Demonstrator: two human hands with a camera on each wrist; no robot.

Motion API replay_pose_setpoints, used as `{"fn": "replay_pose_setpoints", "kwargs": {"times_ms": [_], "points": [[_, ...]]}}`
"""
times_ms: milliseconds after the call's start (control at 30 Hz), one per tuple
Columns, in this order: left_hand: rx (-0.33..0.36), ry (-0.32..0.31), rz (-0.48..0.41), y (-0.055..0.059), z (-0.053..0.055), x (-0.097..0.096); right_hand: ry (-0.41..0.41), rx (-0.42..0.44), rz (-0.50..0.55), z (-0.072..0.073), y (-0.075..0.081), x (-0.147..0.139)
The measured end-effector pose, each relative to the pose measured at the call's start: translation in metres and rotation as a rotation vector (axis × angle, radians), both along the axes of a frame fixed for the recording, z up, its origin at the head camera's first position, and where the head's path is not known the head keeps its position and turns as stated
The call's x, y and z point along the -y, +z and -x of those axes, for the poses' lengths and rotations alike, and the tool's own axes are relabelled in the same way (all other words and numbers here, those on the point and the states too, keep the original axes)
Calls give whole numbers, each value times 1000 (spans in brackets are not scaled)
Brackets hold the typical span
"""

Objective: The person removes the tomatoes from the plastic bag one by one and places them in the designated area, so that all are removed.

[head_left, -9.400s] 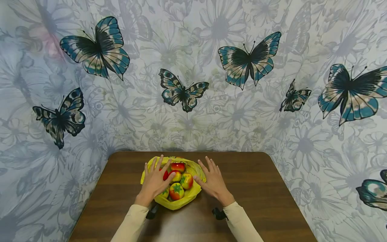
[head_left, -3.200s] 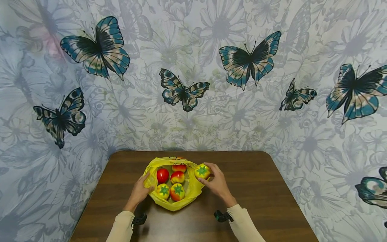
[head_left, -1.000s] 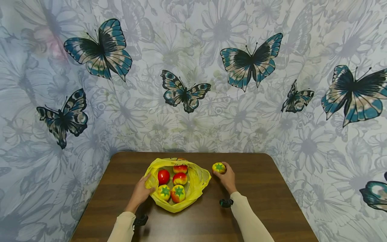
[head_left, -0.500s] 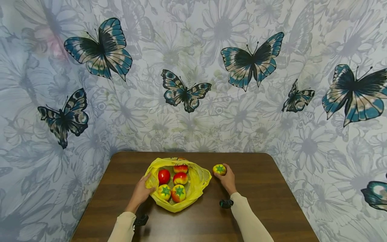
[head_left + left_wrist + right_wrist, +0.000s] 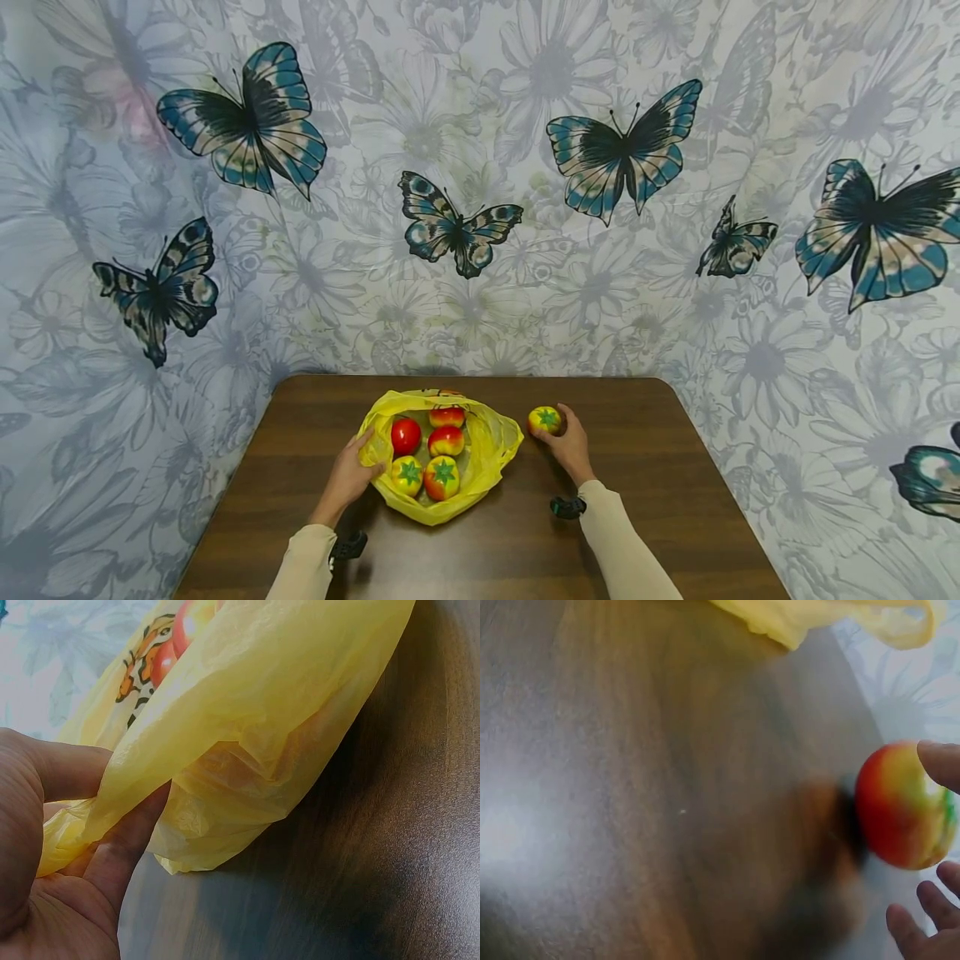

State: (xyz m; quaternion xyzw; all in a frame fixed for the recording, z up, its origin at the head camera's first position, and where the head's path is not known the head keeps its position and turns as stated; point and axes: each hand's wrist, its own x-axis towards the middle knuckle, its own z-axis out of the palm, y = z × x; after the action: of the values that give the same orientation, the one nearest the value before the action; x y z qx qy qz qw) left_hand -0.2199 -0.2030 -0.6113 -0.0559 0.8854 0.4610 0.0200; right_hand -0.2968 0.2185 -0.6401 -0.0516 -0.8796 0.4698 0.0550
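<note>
My left hand (image 5: 347,473) pinches the left edge of a yellow plastic bag (image 5: 491,454), its thumb and fingers on the folded film in the left wrist view. Inside the wide-mouthed bag lie a plain red fruit (image 5: 406,436), red-and-yellow fruits (image 5: 446,441) and two with green star-shaped caps (image 5: 442,478). On the table right of the bag sits another red-and-yellow fruit (image 5: 544,419) with a green star cap. My right hand (image 5: 570,446) is around its right side. In the right wrist view, the spread fingers (image 5: 905,930) stand apart from this fruit and the thumb overlaps its top.
The brown wooden table (image 5: 637,517) has its far edge close to a wall (image 5: 585,325) papered with flowers and butterflies. A dark strap device (image 5: 567,507) sits at the right wrist and another (image 5: 349,546) at the left.
The right hand took a green-capped fruit out of the bag and carried it right onto the table. Since half a second ago its fingers have loosened. The left hand went to the bag's edge.
</note>
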Motion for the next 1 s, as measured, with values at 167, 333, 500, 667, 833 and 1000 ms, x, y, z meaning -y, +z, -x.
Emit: {"fn": "replay_pose_setpoints", "kwargs": {"times_ms": [167,333,500,667,833,1000], "points": [[-17,-6,1,1,-1,0,-9,-34,17,-3,13,-1],[-8,-8,-2,2,-1,0,-1,-90,10,-8,28,0],[-24,-16,1,1,-1,-1,24,-164,17,-14,42,2],[-53,-16,0,-2,-1,0,47,-230,18,-21,54,5],[-59,-14,-13,-3,-1,-1,66,-264,46,-31,71,12],[-58,-13,-15,-1,-2,-2,93,-291,66,-35,86,21]]}}
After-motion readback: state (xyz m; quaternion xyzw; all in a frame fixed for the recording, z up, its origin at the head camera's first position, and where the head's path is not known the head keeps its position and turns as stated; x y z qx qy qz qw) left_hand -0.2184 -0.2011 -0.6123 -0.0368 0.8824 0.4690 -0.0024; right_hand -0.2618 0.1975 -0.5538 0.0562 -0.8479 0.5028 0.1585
